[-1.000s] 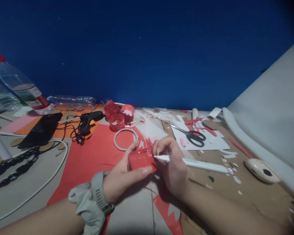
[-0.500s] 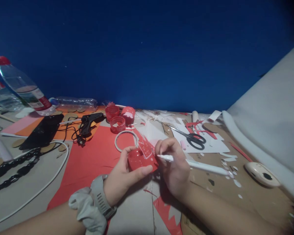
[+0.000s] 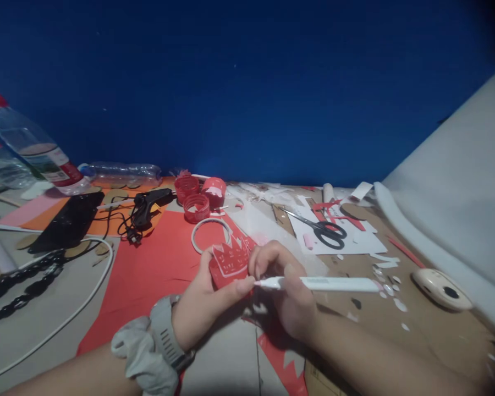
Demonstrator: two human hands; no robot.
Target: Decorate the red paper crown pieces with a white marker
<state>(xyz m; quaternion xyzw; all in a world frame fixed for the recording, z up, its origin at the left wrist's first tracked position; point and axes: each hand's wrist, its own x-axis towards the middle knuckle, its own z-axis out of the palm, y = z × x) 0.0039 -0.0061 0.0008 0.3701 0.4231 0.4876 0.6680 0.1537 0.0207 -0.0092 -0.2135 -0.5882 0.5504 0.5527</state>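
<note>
A small red paper crown with a zigzag top edge and white drawn lines is in my left hand, the thumb along its front. In my right hand is a white marker pen, lying almost level. Its tip is close to my left thumb and the crown's lower right side; whether it touches the paper I cannot tell. The crown's back and lower part are hidden by my fingers. Beneath my hands lie red paper and a pale board.
Behind stand red rings and a white ring. A glue gun, phone and bottle are on the left. To the right are scissors, paper scraps and a cream oval device.
The crown has turned, so its drawn zigzag front now faces me. The marker has swung level, and its tip has shifted left and down towards my left thumb.
</note>
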